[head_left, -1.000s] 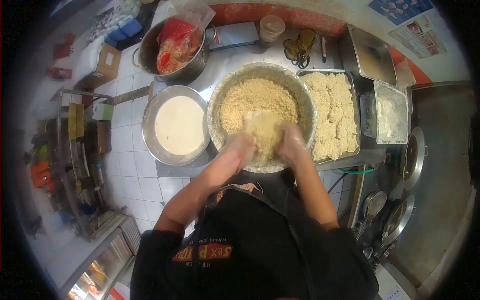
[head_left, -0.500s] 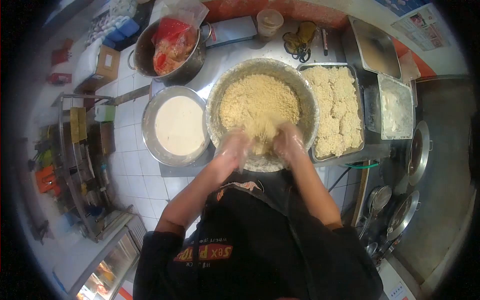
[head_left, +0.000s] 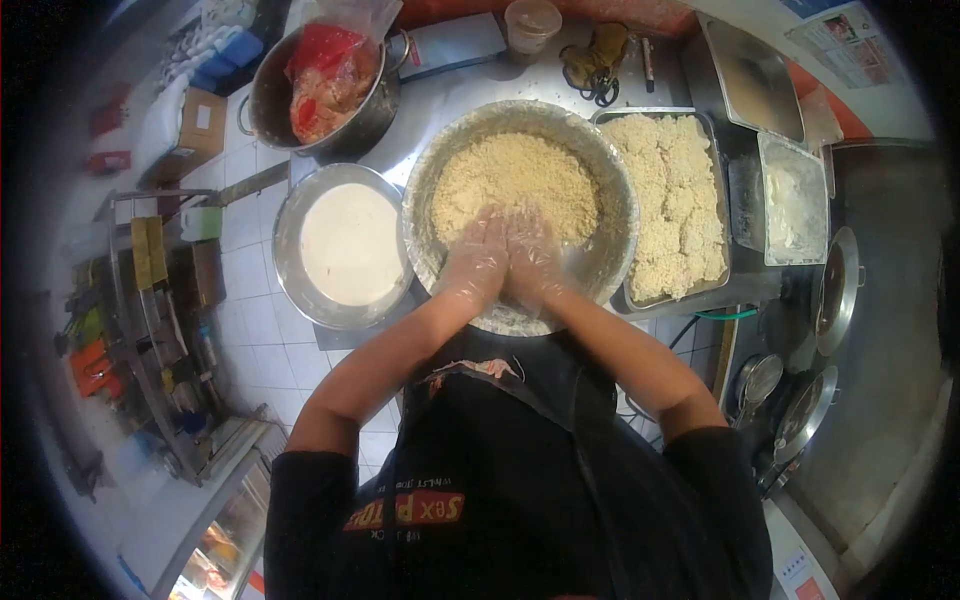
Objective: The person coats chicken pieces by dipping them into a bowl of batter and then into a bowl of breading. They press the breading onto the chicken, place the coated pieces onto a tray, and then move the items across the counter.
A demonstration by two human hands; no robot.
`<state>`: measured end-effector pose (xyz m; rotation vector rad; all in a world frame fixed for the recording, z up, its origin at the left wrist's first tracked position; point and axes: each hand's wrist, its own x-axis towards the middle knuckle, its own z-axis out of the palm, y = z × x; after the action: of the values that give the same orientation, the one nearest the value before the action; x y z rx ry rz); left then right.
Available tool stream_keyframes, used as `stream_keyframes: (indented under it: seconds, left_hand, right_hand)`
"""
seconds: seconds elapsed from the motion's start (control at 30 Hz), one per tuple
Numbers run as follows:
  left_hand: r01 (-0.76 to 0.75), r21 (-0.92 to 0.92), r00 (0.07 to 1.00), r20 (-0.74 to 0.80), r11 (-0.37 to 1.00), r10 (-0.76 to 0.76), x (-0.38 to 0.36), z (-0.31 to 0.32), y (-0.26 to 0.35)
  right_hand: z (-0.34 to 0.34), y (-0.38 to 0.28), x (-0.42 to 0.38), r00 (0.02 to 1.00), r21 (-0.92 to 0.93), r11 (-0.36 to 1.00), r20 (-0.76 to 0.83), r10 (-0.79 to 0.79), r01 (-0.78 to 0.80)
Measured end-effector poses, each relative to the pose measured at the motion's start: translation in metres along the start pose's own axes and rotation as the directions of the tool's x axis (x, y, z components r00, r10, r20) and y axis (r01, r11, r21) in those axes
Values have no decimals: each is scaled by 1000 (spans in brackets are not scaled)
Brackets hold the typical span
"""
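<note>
A large metal bowl [head_left: 620, 245] holds pale yellow crumbs [head_left: 520, 175]. Both hands wear clear plastic gloves and lie side by side on the crumbs, close together near the bowl's front. My left hand [head_left: 475, 258] has its fingers extended, palm down on the crumbs. Beside it, my right hand [head_left: 532, 258] also rests flat with fingers stretched forward. Left of the bowl stands a metal basin of white batter [head_left: 350, 245]. To the right, a tray [head_left: 722, 180] carries crumb-coated pieces [head_left: 675, 205] in rows.
A deep pot [head_left: 380, 110] with a bag of raw meat stands at the back left. Behind the bowl are a lidded tub [head_left: 532, 28] and dark scissors [head_left: 600, 85]. Metal containers [head_left: 795, 205] of white powder and brownish liquid [head_left: 755, 85] stand at right.
Both hands have moved together toward the bowl's middle and now press on the crumbs, where they were apart and scooping. The camera view has shifted slightly.
</note>
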<state>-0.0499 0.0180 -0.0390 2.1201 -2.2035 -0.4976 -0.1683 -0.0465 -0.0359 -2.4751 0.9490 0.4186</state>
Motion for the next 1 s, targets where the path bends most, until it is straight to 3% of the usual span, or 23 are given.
stream_keyframes:
  seconds: [0.13, 0.2, 0.23, 0.3, 0.33, 0.37, 0.4, 0.47, 0.53, 0.6, 0.67, 0.7, 0.73, 0.77, 0.8, 0.83, 0.97, 1.0]
  left_hand:
    - [-49, 36, 975, 218, 998, 40, 6, -25, 4]
    - [-68, 75, 958, 285, 995, 44, 1, -27, 9]
    - [-53, 70, 974, 223, 996, 36, 1, -23, 7]
    - [-42, 68, 989, 146, 997, 31, 4, -9, 3]
    - [-48, 27, 998, 33, 998, 47, 4, -5, 4]
    - [-56, -17, 996, -69, 998, 55, 3, 2, 5]
    - [-51, -27, 997, -54, 998, 50, 0, 11, 7]
    - [-74, 0, 993, 89, 997, 74, 10, 1, 12]
    - [-124, 29, 986, 116, 992, 120, 19, 2, 7]
    - [-175, 48, 974, 157, 983, 165, 6, 0, 12]
    - [8, -195, 978, 204, 981, 33, 19, -46, 8]
    - [189, -227, 839, 544, 955, -37, 40, -80, 6]
    - [192, -224, 844, 534, 955, -44, 44, -75, -1]
    - [28, -100, 989, 147, 995, -13, 41, -62, -11]
    - [-77, 88, 964, -247, 993, 97, 40, -48, -18]
    - [14, 99, 940, -340, 995, 20, 56, -36, -25]
    - [63, 44, 960, -277, 997, -48, 77, -47, -29]
    - [215, -266, 976, 30, 940, -215, 75, -67, -28]
  right_hand:
    - [14, 5, -1, 999, -38, 998, 23, 47, -46]
    - [5, 2, -4, 992, -31, 1000, 126, 6, -2]
    - [7, 5, -6, 993, -35, 999, 116, 10, -6]
    - [9, 13, -11, 982, 143, 988, -173, 82, -57]
    - [1, 14, -10, 981, 135, 989, -179, 77, -54]
    - [-5, 14, -11, 993, 69, 994, -76, 86, -81]
    - [-6, 13, -17, 994, 8, 995, 42, 104, -104]
    - [-15, 6, -17, 986, -36, 991, 106, 131, -128]
    - [-10, 9, -20, 997, -190, 981, 57, 51, -40]
    - [-16, 6, -28, 988, -135, 987, 114, 105, -90]
    - [-62, 8, -9, 984, -106, 985, 97, 150, -139]
    - [-89, 6, -7, 927, -18, 965, 273, 256, -261]
    - [-104, 6, -1, 831, 46, 921, 449, 328, -388]
    - [-84, 21, 9, 835, 45, 924, 446, 321, -380]
    - [-46, 45, 23, 982, 219, 958, 28, 185, -187]
    - [-25, 59, 35, 909, 291, 955, -411, 66, 63]
    - [-40, 49, 71, 902, 170, 985, -417, 110, -42]
    - [-45, 51, 66, 959, 202, 979, -270, 84, -29]
